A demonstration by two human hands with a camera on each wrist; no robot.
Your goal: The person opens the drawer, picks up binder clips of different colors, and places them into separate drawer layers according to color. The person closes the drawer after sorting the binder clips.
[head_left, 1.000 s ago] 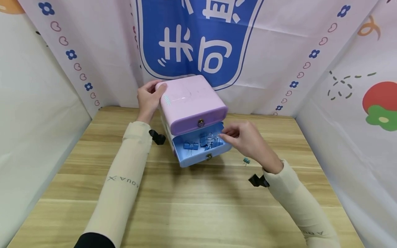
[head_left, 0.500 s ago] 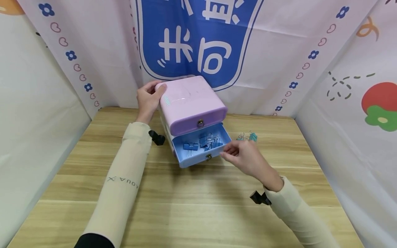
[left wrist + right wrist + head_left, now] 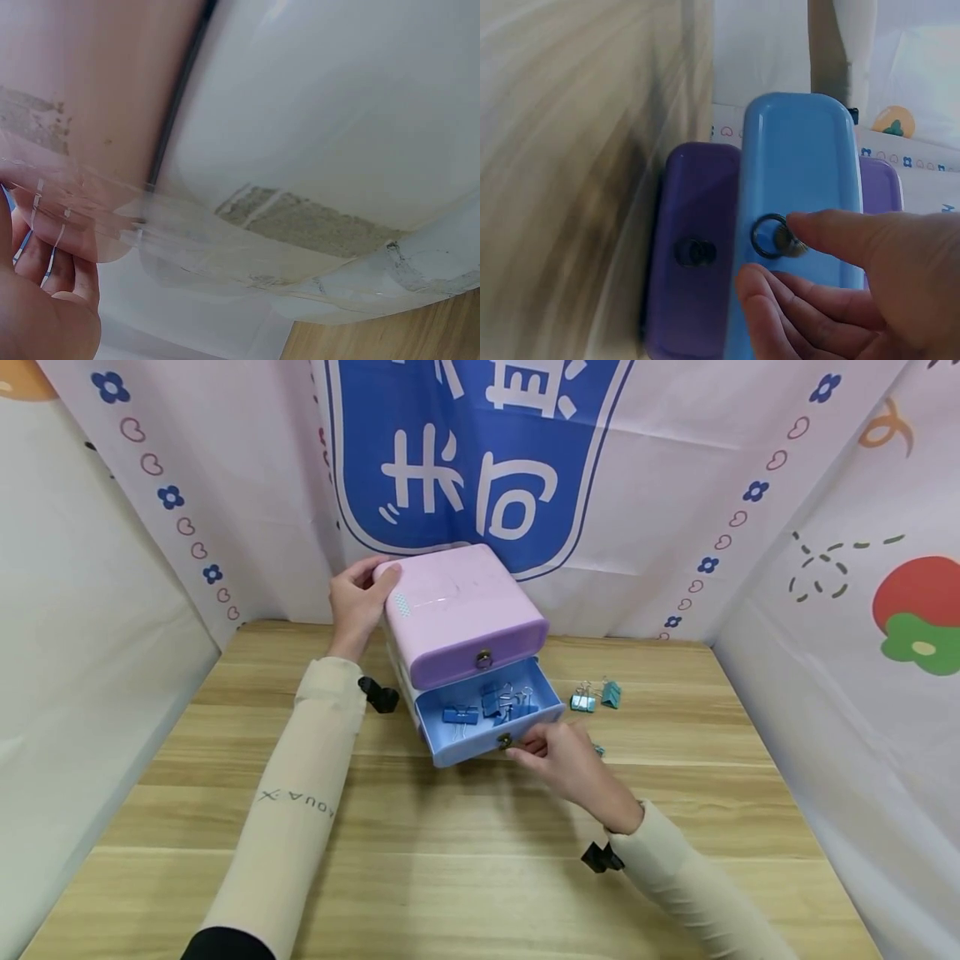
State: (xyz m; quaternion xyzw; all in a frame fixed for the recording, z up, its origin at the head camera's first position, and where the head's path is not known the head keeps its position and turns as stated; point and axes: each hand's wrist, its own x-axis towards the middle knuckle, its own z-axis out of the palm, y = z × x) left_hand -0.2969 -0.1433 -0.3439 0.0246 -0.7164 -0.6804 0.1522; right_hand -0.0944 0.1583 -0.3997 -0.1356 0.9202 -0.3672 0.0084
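Note:
A small storage box with stacked drawers (image 3: 461, 602), pink on top, stands on the table. My left hand (image 3: 356, 610) grips its back left corner, thumb on the lid and fingers bent behind the edge; the left wrist view shows those fingers (image 3: 64, 262). Pulled out under the purple drawer (image 3: 480, 653) is a blue drawer (image 3: 465, 748) holding several blue binder clips (image 3: 461, 716). At its front is my right hand (image 3: 566, 764). In the right wrist view its thumb meets the ring knob (image 3: 769, 236), while the bent fingers stay apart from the ring.
To the right of the box lie teal binder clips (image 3: 583, 697) on the wooden table (image 3: 480, 877). Another small clip (image 3: 597, 750) is partly hidden behind my right hand. A printed cloth (image 3: 645, 485) hangs close behind the box.
My right hand has moved from over the blue drawer's right side down and left to its front knob, uncovering teal clips. The left hand and the box stay in place.

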